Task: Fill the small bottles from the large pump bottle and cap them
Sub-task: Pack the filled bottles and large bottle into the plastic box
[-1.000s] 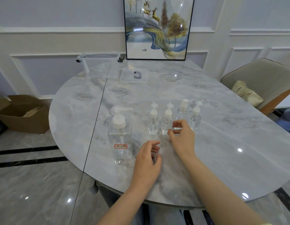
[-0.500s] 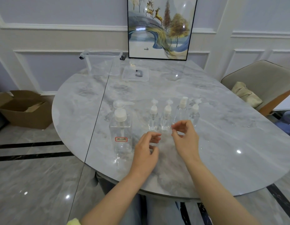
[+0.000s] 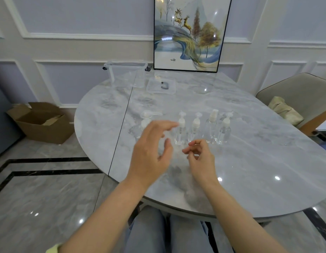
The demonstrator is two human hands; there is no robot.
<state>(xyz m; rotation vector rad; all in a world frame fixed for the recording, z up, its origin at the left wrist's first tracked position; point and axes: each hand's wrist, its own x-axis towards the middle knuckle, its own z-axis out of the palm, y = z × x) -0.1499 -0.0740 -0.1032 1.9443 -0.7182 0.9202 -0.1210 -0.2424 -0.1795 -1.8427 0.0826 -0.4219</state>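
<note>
Several small clear bottles with white pump tops stand upright in a row on the marble table. The large clear pump bottle stands left of them, mostly hidden behind my left hand. My left hand is raised in front of it with fingers spread and holds nothing. My right hand hovers just in front of the small bottles, fingers loosely curled, touching none of them.
A clear plastic bin and a shallow clear tray sit at the table's far side before a framed picture. A beige chair stands at the right, a cardboard box on the floor at the left.
My left hand has lifted and moved left, up in front of the large pump bottle. My right hand has drawn back slightly from the small bottles. The view has tilted up.
</note>
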